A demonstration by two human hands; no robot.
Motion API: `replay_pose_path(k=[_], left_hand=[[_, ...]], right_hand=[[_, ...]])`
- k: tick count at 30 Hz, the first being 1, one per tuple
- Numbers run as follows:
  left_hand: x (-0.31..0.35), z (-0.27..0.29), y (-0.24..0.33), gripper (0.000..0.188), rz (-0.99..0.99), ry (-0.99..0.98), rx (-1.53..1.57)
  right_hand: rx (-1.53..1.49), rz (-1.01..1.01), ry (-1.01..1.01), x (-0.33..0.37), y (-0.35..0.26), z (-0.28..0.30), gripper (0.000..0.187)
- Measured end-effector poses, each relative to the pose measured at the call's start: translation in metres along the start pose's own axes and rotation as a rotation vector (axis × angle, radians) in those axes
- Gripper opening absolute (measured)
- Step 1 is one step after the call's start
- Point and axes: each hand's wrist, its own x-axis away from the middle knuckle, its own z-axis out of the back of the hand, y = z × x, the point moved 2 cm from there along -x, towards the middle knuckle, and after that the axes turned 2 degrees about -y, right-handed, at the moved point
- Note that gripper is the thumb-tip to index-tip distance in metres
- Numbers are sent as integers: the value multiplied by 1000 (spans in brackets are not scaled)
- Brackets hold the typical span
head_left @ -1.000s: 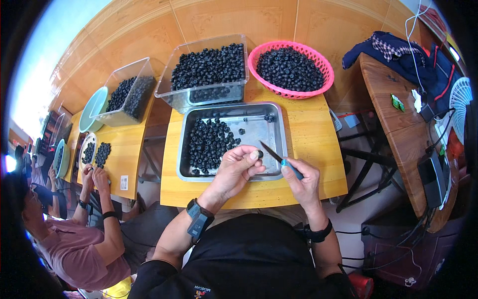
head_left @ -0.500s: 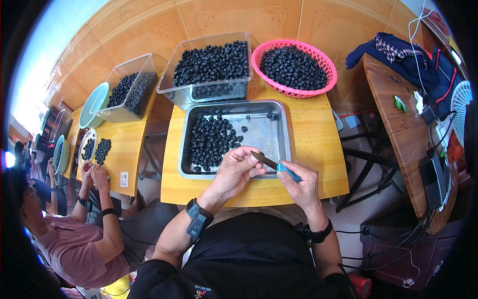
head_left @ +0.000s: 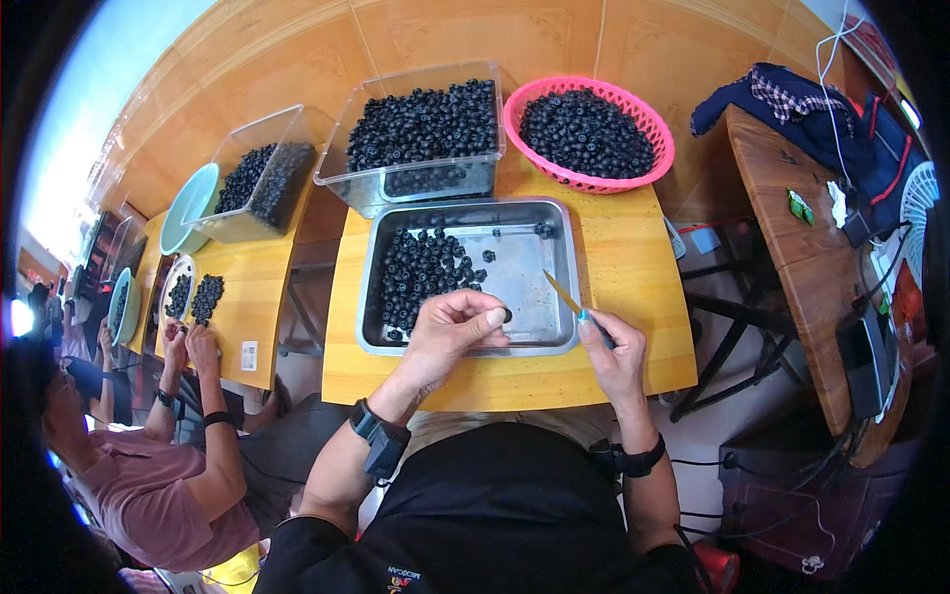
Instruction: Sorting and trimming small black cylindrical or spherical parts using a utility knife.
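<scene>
My left hand (head_left: 450, 329) is over the front edge of a metal tray (head_left: 571, 259), thumb and fingers closed on a small dark blueberry (head_left: 508, 315). Part of that berry is hidden by the thumb. In my right hand (head_left: 616, 354), at the tray's front right corner, is a small knife (head_left: 562, 293) with a teal handle. Its narrow blade points up and left over the tray, apart from the berry. Many blueberries (head_left: 421, 282) lie in the tray's left half, with a few scattered toward its back right.
Behind the tray stand a clear plastic bin (head_left: 421, 129) and a pink basket (head_left: 661, 148), both full of blueberries. At the left a person (head_left: 163, 475) handles berries at another yellow table (head_left: 233, 346). A brown table (head_left: 792, 218) with clothing and cables stands at the right.
My right hand has drawn the knife back to the right, away from my left hand, and its blade now points farther up. My left hand has shifted slightly left, still pinching.
</scene>
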Motion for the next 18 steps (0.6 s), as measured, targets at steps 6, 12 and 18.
replay_pose_path(k=[6,12,18], left_hand=[[-11,38,18,14,-196,250,-893],[-27,46,35,17,-395,244,-1289],[-63,22,33,16,-498,160,-1383]], right_hand=[[-24,-36,40,4,11,0,33],[-49,-67,45,3,12,2,32],[-75,-88,67,3,14,4,33]])
